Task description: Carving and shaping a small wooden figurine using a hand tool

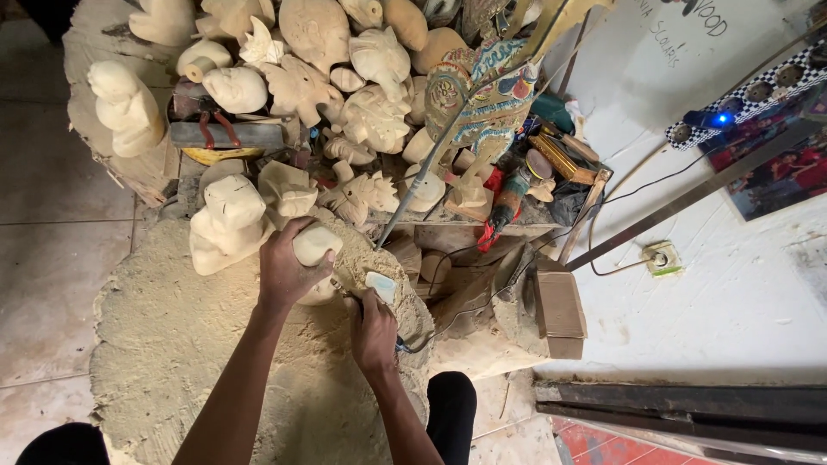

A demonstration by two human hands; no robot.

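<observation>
- While the left hand is clenched over a pale, rounded wood carving, the piece sits at the far edge of a sawdust-covered work block, just in front of the heap of other blanks.
- Close beside it, the right hand is wrapped around a small power tool whose pale head touches or nearly touches the carving's lower right side; a dark cord trails off to the right.
- Just left of the held carving stands a bigger unfinished figure, almost touching the left hand's knuckles, so that side is tight.
- Beyond the hands, pale carvings are piled thickly, with a painted figure and hand tools among them; no room there.
- Open room lies toward the person: the sawdust surface under both forearms is bare down to its ragged near edge.
- Tiled floor borders the block on the left.
- A cardboard box sits at the right edge.
</observation>
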